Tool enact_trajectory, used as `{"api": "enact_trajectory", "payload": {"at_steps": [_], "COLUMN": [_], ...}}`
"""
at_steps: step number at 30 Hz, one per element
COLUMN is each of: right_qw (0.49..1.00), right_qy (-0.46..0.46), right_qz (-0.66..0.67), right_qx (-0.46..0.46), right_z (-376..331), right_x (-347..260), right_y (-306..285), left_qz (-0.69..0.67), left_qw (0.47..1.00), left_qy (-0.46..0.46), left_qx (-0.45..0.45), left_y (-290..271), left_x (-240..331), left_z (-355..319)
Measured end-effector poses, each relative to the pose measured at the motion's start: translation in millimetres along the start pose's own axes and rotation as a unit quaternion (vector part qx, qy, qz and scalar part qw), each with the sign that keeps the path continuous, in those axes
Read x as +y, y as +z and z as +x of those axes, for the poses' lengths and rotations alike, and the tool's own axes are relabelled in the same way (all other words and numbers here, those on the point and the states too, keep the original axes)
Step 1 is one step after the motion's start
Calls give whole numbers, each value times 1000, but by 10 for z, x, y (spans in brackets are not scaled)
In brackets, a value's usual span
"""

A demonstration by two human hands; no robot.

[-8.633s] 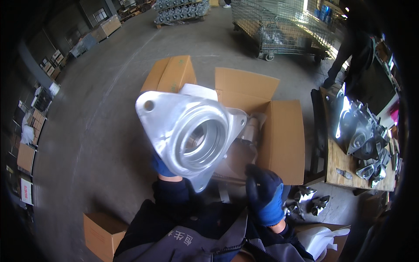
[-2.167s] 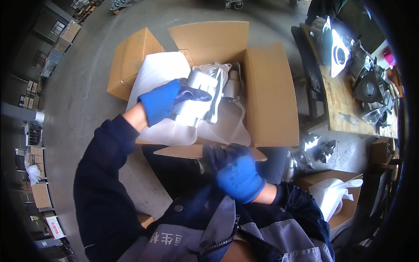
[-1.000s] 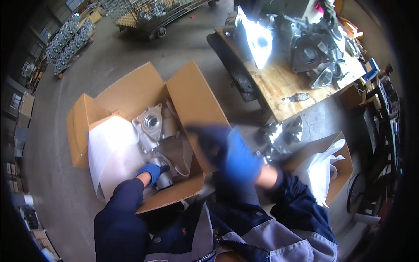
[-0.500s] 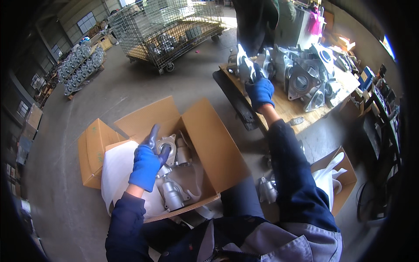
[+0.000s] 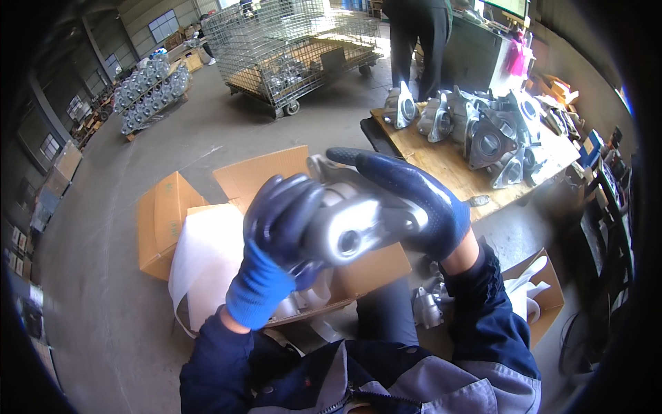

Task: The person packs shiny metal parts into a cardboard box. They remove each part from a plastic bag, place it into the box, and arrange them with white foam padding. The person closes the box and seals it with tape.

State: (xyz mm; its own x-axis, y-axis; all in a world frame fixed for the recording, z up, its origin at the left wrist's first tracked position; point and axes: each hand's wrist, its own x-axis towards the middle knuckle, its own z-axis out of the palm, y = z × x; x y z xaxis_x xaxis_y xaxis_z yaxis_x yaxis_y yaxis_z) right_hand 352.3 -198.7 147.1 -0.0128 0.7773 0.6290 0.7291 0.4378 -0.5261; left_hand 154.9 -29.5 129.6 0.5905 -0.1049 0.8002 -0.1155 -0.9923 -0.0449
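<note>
Grey concrete floor [image 5: 124, 172] spreads across a workshop, with an open brown cardboard box [image 5: 207, 207] lined with white wrapping sheet [image 5: 203, 255] lying on it just in front of the person. Held up above the box's near edge is a silvery cast-metal part with a round hole in its lug [image 5: 348, 231]. Both hands wear dark blue gloves: the left hand [image 5: 279, 228] curls its fingers around the part's left end, and the right hand [image 5: 407, 196] wraps over its top and right side, fingers closed on the metal. More grey metal castings [image 5: 483, 127] stand crowded along the far edge of a wooden surface [image 5: 448, 169] to the right, where another person in dark trousers [image 5: 417, 34] stands. A wire mesh cart [image 5: 296, 45] sits farther back.
</note>
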Motion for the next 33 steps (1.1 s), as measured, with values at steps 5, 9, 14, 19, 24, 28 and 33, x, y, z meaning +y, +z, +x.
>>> {"api": "enact_trajectory", "payload": {"at_steps": [5, 9, 14, 19, 24, 28, 33], "right_qw": [941, 948, 991, 982, 989, 992, 991], "right_qy": [108, 159, 125, 134, 87, 91, 96], "right_qz": [275, 150, 16, -31, -49, -53, -67], "right_qx": [166, 229, -40, -130, -106, -75, -63], "right_z": [279, -48, -467, -625, -704, -627, -666], "right_x": [-425, -445, -581, -615, -533, -600, -575], "right_y": [496, 1033, 1279, 1526, 1637, 1670, 1697], "left_qz": [-411, -598, -752, -831, -866, -870, -885], "left_qw": [840, 654, 331, 164, 240, 194, 80], "left_qy": [-342, -404, -359, -258, -173, -167, -139], "left_qx": [96, 228, 443, 465, 403, 422, 437], "left_y": [-293, -425, -695, -892, -927, -1011, -1063], "left_x": [196, -113, -15, -74, 35, 48, 46], "left_z": [-381, -880, -966, -1049, -983, -1007, -1015]}}
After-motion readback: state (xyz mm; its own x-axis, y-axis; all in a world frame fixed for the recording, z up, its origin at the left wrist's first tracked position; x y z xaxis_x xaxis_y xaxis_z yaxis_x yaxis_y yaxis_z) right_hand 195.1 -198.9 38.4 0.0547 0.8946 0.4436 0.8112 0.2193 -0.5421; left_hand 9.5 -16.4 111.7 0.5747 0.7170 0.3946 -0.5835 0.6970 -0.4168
